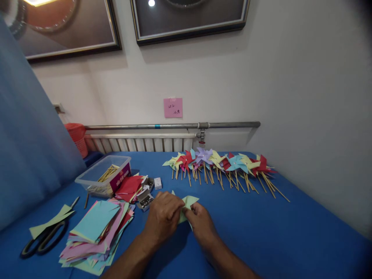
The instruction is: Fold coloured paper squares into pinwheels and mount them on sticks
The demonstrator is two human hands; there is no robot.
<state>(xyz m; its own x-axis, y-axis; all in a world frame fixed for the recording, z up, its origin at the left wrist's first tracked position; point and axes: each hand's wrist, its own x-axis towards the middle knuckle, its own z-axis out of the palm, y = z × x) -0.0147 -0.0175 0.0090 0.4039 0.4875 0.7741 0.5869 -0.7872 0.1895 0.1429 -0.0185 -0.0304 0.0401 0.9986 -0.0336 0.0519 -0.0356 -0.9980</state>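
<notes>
Both my hands meet over a light green paper piece (pixel 188 202) on the blue table (pixel 261 232). My left hand (pixel 163 217) is closed, its fingers pinching the paper's left side. My right hand (pixel 202 221) is closed on the paper's lower right part. The paper's folded corners stick up between the hands. Behind them lies a row of finished paper pinwheels (pixel 221 162) in several colours on wooden sticks.
A stack of coloured paper squares (pixel 97 232) lies at the left, with black scissors (pixel 43 240) and a green scrap beside it. A clear plastic box (pixel 103 174) holds sticks. Small boxes of pins (pixel 145 199) sit near my left hand. A radiator and pipe run along the wall.
</notes>
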